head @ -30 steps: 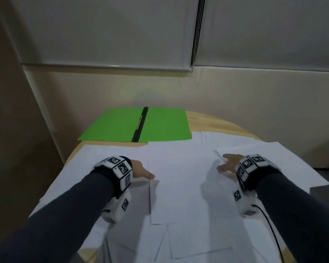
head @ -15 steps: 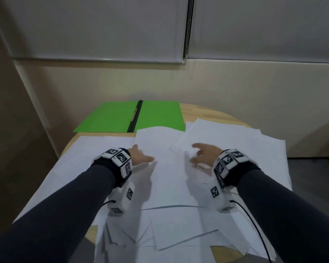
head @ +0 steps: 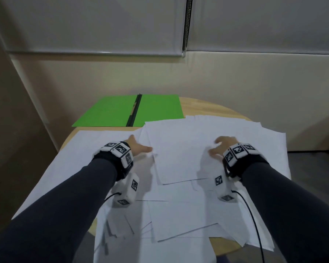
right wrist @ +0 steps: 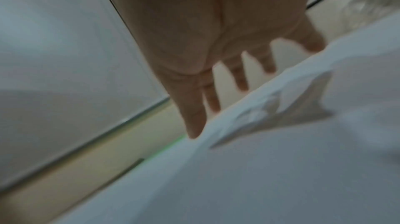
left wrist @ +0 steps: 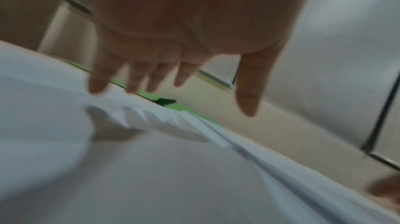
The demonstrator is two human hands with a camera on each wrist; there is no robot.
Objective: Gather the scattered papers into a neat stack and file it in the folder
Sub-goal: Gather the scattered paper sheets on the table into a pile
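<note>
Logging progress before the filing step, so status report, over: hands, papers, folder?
Left hand and right hand open, fingers on papers. Papers loose, overlapping, unstacked. Green folder lies open, nothing in it, near corner under a sheet.

A round wooden table [head: 213,105] stands close to a cream wall [head: 235,82] (its far edge nearly meets the wall). Above, two pale roller blinds [head: 95,25] hang side by side, a beaded cord [head: 186,23] dangling between them. At the left, a tan panel [head: 11,130] borders the wall.
</note>
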